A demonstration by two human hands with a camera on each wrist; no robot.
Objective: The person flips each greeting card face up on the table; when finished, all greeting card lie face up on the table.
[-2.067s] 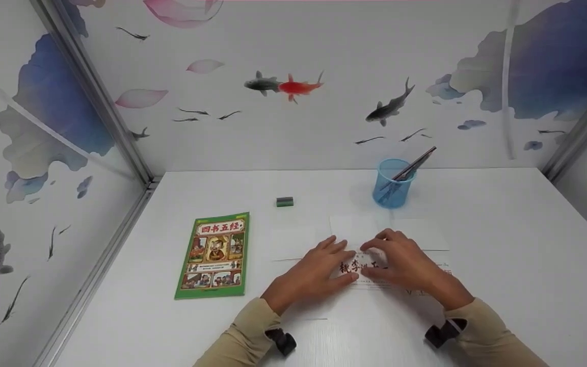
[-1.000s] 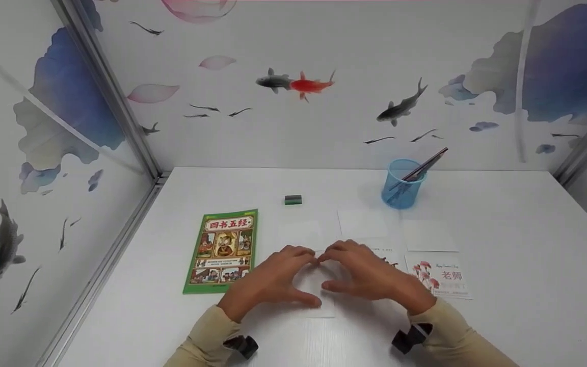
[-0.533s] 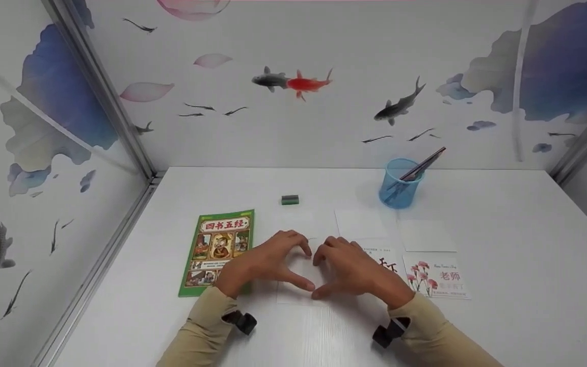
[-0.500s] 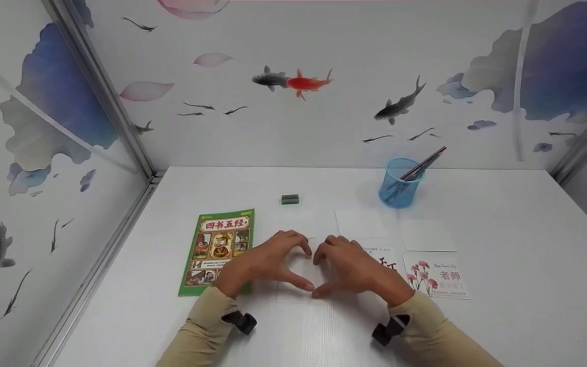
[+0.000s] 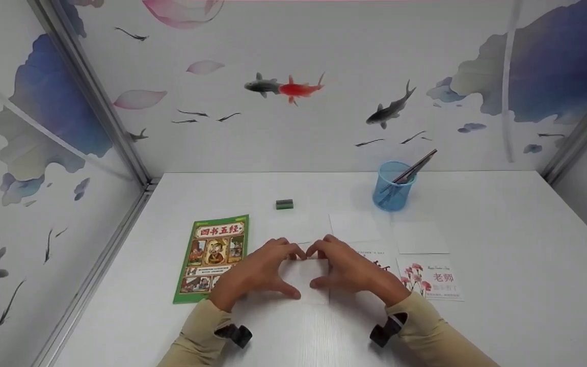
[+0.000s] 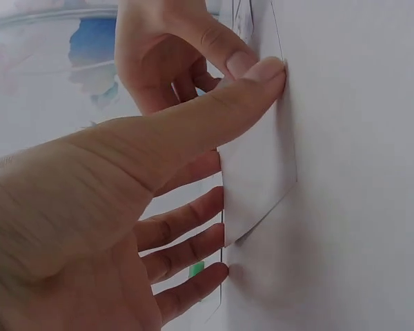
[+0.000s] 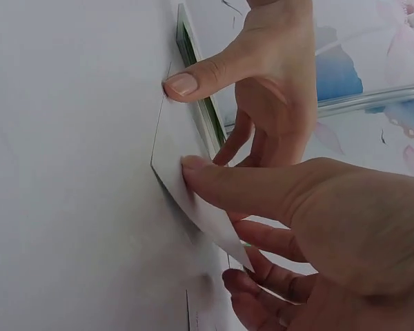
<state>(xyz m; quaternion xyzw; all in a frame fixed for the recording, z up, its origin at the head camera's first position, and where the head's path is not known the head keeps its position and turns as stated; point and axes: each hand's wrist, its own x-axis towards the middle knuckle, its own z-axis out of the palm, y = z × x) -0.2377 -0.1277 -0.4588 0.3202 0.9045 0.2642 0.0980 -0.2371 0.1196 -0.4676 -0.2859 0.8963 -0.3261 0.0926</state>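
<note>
A blank white card [image 5: 311, 272] lies in front of me, its right end slightly raised in the right wrist view. My left hand [image 5: 263, 270] holds its left part, thumb at the near edge and fingers at the far edge. With the thumb on the card's top face and fingers behind the far edge, my right hand [image 5: 347, 267] pinches its right part. In the left wrist view, the two thumbs are close together along the near edge. Beside my right hand lies a card with black calligraphy [image 5: 375, 252], partly covered by that hand.
A carnation-printed card [image 5: 433, 278] lies at the right. More white cards [image 5: 359, 224] lie farther back. Left of my hands is a green-bordered book [image 5: 217, 244]. A small green block [image 5: 284, 204] and a blue mesh cup [image 5: 393, 188] with pencils stand behind.
Both hands have moved left from the calligraphy card to the blank white card. Over the last half second the thumbs have shifted slightly, and the card's right edge now shows below my right hand.
</note>
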